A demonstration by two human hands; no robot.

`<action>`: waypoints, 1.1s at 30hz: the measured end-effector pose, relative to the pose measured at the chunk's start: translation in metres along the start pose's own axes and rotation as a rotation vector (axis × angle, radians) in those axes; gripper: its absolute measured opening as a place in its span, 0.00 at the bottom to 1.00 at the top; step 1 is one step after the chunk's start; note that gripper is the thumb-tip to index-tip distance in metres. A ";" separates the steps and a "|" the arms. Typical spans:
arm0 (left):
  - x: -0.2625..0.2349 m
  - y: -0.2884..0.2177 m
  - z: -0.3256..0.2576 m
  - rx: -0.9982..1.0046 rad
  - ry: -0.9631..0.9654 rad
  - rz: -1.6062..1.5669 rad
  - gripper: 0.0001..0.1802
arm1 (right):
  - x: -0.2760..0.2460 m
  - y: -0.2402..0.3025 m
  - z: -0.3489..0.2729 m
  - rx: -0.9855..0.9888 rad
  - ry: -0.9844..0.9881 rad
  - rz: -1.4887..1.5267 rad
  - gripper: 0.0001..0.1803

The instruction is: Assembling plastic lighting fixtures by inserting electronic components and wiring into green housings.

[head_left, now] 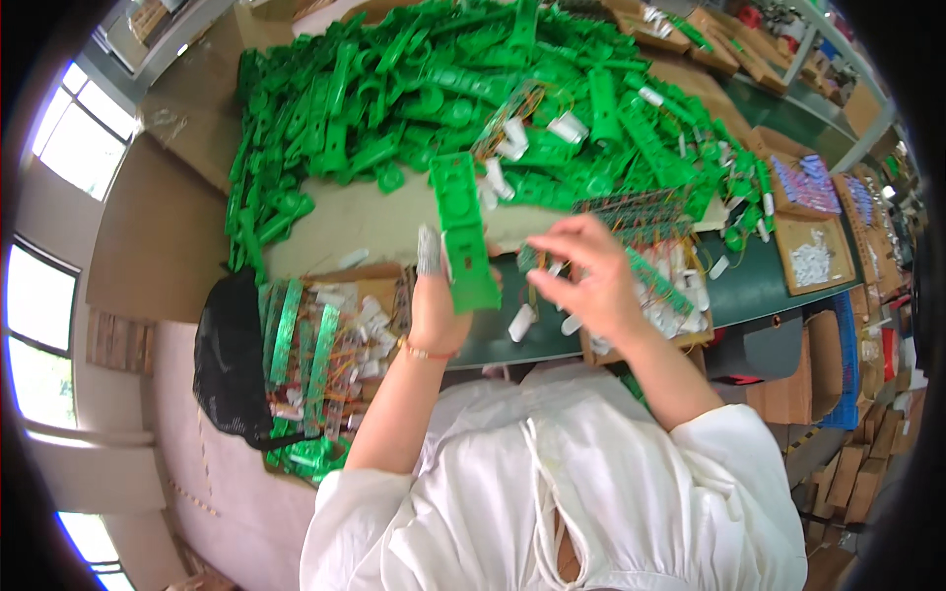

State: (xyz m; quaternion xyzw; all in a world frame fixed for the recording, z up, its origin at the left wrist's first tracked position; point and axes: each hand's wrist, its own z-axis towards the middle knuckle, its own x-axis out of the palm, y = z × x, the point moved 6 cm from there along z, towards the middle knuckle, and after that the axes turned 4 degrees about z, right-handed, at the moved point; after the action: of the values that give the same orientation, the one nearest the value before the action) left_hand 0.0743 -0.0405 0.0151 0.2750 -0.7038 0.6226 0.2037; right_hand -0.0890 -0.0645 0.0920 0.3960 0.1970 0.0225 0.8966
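Note:
My left hand [434, 313] grips a long green plastic housing [465, 258], held upright above the table's near edge. Its thumb wears a grey covering. To the right, my right hand [596, 286] is curled, thumb and forefinger around a small green circuit board [527, 259], partly hidden by the fingers. A thin wire seems to hang from it toward a white plug [522, 323]. Beyond the right hand lies a stack of green circuit boards [641, 212] with wires.
A large heap of green housings [424, 94] covers the far table. At the left stands a box of wired boards and white plugs [340, 340], beside a black bag [232, 355]. Another box of wired parts [680, 295] sits by my right forearm; a tray of white pieces [813, 261] is farther right.

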 end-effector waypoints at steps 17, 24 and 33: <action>0.022 0.025 -0.005 0.013 0.166 -0.013 0.24 | 0.021 0.027 -0.011 -0.218 0.139 -0.430 0.14; 0.026 0.023 -0.007 0.151 0.180 0.300 0.30 | 0.037 0.034 -0.015 -0.381 0.124 -0.693 0.08; 0.026 0.022 -0.009 0.077 0.224 0.327 0.36 | 0.038 0.036 -0.020 -0.440 0.077 -0.639 0.09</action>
State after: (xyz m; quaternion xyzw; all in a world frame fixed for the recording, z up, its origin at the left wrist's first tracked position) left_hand 0.0400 -0.0332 0.0155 0.0935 -0.6875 0.7007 0.1661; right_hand -0.0570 -0.0180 0.0926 0.1118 0.3345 -0.2011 0.9139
